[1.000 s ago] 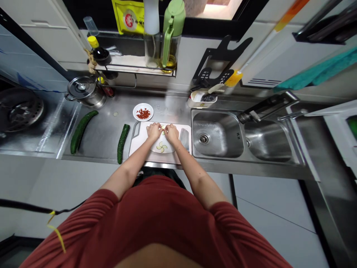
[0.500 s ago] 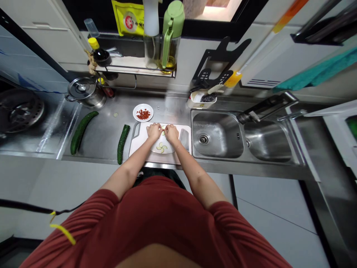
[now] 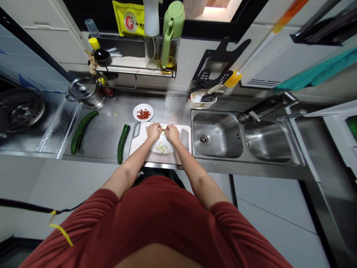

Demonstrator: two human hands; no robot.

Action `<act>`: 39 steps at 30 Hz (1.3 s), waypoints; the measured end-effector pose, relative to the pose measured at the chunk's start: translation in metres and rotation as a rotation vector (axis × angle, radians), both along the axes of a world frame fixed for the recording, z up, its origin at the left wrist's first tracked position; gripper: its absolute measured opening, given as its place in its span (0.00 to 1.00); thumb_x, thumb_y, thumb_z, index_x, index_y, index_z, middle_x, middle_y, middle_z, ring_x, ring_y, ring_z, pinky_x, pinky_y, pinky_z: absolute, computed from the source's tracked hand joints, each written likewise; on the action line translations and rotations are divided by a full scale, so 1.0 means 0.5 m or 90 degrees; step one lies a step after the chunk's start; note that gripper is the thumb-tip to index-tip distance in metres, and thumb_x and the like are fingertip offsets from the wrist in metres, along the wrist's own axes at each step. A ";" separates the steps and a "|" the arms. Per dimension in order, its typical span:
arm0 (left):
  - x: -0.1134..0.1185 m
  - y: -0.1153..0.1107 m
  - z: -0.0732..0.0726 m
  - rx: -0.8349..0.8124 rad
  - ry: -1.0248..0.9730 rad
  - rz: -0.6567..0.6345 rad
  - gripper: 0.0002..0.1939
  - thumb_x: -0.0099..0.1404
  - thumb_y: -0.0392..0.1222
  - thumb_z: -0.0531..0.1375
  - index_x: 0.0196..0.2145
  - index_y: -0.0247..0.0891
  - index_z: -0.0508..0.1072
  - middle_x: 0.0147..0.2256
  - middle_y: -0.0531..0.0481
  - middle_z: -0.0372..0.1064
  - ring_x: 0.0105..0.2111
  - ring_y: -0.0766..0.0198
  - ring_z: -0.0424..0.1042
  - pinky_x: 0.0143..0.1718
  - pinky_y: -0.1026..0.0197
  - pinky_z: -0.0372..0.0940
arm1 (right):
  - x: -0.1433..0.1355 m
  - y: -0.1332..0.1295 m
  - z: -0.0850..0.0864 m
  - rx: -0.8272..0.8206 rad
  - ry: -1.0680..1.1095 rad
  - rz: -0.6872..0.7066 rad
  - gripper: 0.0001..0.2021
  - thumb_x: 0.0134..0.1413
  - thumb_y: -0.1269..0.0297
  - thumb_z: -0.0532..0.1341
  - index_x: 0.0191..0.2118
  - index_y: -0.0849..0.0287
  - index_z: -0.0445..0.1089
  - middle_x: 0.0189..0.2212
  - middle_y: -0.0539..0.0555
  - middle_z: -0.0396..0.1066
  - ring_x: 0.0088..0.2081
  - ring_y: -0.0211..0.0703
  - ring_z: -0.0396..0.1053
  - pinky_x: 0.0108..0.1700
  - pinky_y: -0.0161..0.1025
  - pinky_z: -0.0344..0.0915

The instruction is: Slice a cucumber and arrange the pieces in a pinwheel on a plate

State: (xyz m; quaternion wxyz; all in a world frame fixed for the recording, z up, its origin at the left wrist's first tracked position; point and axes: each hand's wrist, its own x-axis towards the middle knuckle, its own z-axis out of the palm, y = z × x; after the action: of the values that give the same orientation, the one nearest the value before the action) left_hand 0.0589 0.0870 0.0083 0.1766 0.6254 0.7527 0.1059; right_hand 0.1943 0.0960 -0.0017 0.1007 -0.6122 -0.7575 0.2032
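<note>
My left hand (image 3: 154, 131) and my right hand (image 3: 171, 133) meet over the far part of a white plate (image 3: 169, 148). The fingertips of both are closed in a pinch around a small pale-green cucumber slice (image 3: 163, 131), partly hidden by the fingers. Nearer my body on the plate, thin cucumber slices (image 3: 161, 147) form a pinwheel. Under the plate lies a white cutting board (image 3: 135, 143) with a grey handle. A broad knife blade (image 3: 184, 138) rests on its right side, its handle hidden. Beyond the board stands a small white dish (image 3: 143, 112) of chopped red pieces.
A cut cucumber (image 3: 123, 144) and a whole cucumber (image 3: 82, 132) lie on the steel counter to the left, near a lidded pot (image 3: 86, 93). A double sink (image 3: 220, 132) adjoins the board's right. Above hangs a rack (image 3: 131, 68) with bottles.
Both hands stay at the same spot over the plate, with only slight finger movement. The plate and its pinwheel of slices look unchanged.
</note>
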 end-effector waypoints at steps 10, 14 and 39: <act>-0.012 -0.013 0.017 0.031 -0.017 0.023 0.08 0.65 0.47 0.56 0.37 0.43 0.72 0.40 0.47 0.72 0.44 0.55 0.67 0.46 0.53 0.54 | -0.003 -0.006 0.013 0.053 0.066 -0.015 0.09 0.62 0.63 0.52 0.39 0.56 0.69 0.40 0.57 0.68 0.44 0.49 0.62 0.41 0.40 0.57; -0.031 -0.026 0.028 0.046 -0.031 0.038 0.08 0.65 0.47 0.55 0.37 0.44 0.72 0.40 0.48 0.72 0.44 0.55 0.68 0.46 0.54 0.54 | 0.005 -0.030 0.029 0.104 0.115 -0.021 0.10 0.63 0.61 0.51 0.37 0.57 0.68 0.38 0.56 0.67 0.42 0.48 0.61 0.42 0.39 0.57; -0.218 0.021 0.043 0.030 0.023 0.190 0.09 0.65 0.45 0.54 0.40 0.44 0.72 0.43 0.46 0.72 0.46 0.54 0.68 0.47 0.54 0.55 | 0.049 -0.208 0.075 0.126 0.272 -0.012 0.09 0.61 0.60 0.54 0.32 0.55 0.66 0.30 0.52 0.66 0.36 0.44 0.64 0.40 0.39 0.61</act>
State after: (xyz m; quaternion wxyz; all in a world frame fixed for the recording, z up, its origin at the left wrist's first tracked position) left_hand -0.0501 0.0977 0.0299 0.1307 0.5121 0.8377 0.1377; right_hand 0.2191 -0.0080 0.0359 0.3202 -0.5495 -0.7295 0.2516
